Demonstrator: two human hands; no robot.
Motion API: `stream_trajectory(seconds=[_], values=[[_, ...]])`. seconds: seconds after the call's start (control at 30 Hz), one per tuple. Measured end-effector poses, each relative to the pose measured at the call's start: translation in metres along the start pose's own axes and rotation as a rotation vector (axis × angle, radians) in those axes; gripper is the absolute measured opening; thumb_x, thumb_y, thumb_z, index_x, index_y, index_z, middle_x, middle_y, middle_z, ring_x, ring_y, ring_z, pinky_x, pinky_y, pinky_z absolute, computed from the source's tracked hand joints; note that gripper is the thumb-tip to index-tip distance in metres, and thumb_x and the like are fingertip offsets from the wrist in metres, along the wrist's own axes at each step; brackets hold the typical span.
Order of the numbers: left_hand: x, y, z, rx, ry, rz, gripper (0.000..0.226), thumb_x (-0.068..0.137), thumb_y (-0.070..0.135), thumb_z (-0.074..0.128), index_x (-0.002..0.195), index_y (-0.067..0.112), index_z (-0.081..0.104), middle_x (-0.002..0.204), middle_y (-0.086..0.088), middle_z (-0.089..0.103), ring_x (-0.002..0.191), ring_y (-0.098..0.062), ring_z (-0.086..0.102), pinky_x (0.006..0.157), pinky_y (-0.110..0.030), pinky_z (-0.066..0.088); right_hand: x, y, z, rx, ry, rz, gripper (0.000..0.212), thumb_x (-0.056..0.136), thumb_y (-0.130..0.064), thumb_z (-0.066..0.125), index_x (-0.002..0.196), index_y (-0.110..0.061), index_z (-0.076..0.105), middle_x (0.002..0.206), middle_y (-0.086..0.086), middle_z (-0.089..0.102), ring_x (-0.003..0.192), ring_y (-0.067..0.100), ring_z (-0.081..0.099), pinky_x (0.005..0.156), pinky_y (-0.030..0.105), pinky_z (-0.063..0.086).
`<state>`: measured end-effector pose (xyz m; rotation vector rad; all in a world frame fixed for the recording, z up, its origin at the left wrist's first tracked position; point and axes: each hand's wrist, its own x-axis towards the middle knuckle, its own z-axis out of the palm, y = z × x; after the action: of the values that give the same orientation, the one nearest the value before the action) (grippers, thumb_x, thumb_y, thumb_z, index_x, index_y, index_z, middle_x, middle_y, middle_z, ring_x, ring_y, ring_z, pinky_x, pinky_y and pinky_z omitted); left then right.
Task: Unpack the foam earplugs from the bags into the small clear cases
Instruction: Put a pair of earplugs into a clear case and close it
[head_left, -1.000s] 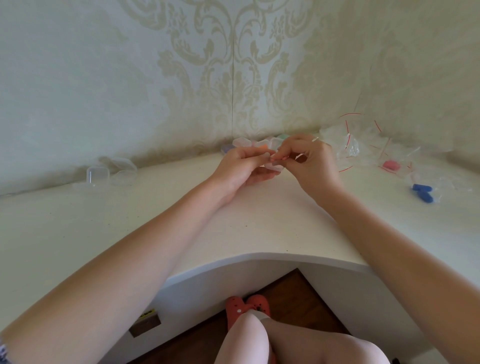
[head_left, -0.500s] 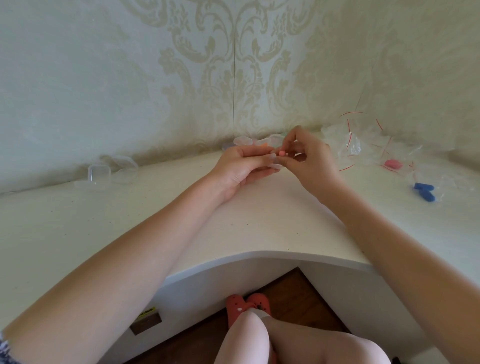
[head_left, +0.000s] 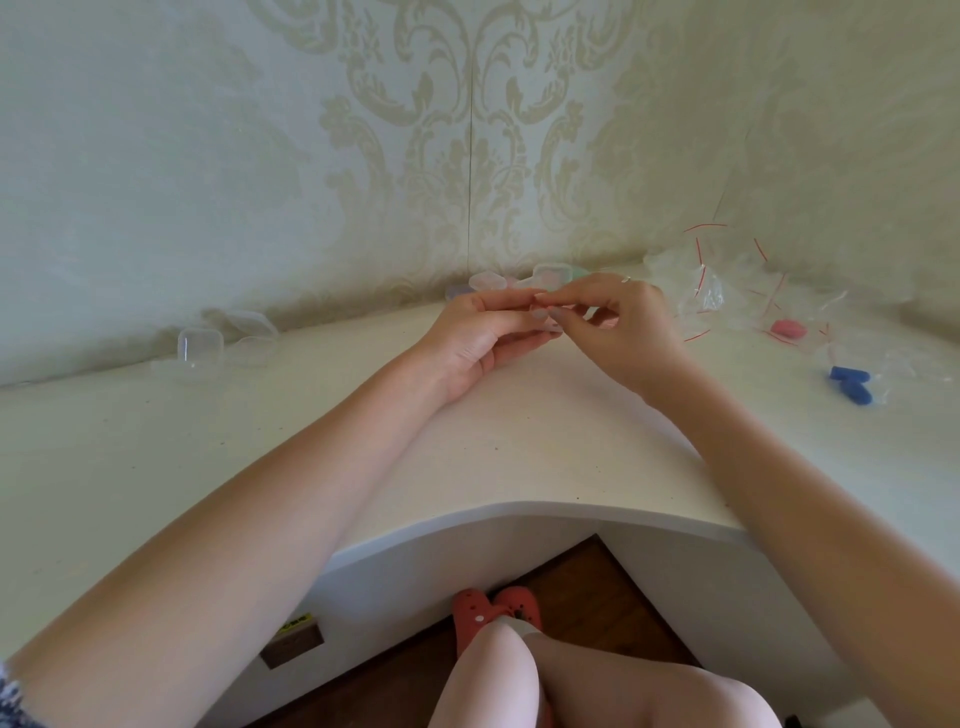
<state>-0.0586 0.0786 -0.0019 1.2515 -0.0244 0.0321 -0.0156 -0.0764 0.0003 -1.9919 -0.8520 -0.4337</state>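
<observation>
Meeting fingertip to fingertip at twelve o'clock over the worktop, the left hand and right hand are pinching something too small to identify, while blue earplugs are lying at three o'clock, nearer the right hand.

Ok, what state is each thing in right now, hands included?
Left hand: fingers pinching something small, too hidden to name.
Right hand: pinching at the same spot.
Blue earplugs: lying on the desk, right.
Pink earplug: among the bags.
Bags: crumpled in a heap.
Clear case: on the desk, left; contents unclear.
</observation>
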Motion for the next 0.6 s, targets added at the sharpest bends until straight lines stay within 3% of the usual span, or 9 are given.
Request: stream_trajectory(seconds=[0.1,0.2,0.4,0.5,0.6], values=[[-0.0001,0.0001,-0.0004,-0.025,-0.021,-0.002,0.024,0.083,-0.006,0.062,0.106,0.001,0.067,0.083,-0.008,0.074,0.081,-0.016,0.071,0.076,-0.020,0.056,-0.0013,-0.0072,-0.0030,0.042,0.008,0.046,0.027,0.085,-0.009,0.065,0.094,-0.034,0.072,0.075,-0.022,0.065,0.068,0.001,0.052,0.062,0.008,0.039],[-0.0003,-0.0003,-0.0001,-0.032,-0.025,-0.001,0.028,0.082,-0.007,0.063,0.109,0.000,0.066,0.087,-0.009,0.073,0.083,-0.017,0.071,0.076,-0.020,0.056,-0.0014,-0.0101,-0.0029,0.044,0.003,0.096,0.026,0.084,-0.008,0.064,0.094,-0.029,0.075,0.070,-0.029,0.062,0.063,-0.003,0.051,0.060,0.007,0.039],[-0.0012,0.0010,0.0002,-0.098,-0.026,-0.008,0.025,0.083,-0.008,0.061,0.105,0.000,0.066,0.088,-0.010,0.073,0.083,-0.018,0.072,0.075,-0.019,0.056,-0.0017,-0.0101,-0.0027,0.132,-0.019,0.146,0.035,0.080,0.002,0.051,0.088,-0.020,0.077,0.098,-0.010,0.072,0.076,-0.009,0.060,0.062,0.004,0.039],[0.0000,0.0000,-0.0009,-0.115,-0.032,0.004,0.026,0.084,-0.007,0.060,0.110,-0.001,0.064,0.092,-0.011,0.073,0.089,-0.021,0.071,0.082,-0.022,0.056,0.0001,-0.0094,-0.0020,0.291,-0.016,0.197,0.038,0.081,0.004,0.049,0.095,-0.020,0.075,0.109,-0.007,0.070,0.100,-0.005,0.061,0.079,0.009,0.042],[0.0018,-0.0026,-0.0009,-0.133,0.013,0.022,0.021,0.083,-0.008,0.063,0.101,0.003,0.061,0.097,-0.016,0.070,0.089,-0.028,0.070,0.085,-0.027,0.056,0.0030,-0.0098,-0.0075,0.400,0.088,0.231,0.044,0.074,-0.006,0.047,0.107,-0.022,0.069,0.112,-0.012,0.066,0.096,-0.006,0.057,0.078,0.010,0.043]])
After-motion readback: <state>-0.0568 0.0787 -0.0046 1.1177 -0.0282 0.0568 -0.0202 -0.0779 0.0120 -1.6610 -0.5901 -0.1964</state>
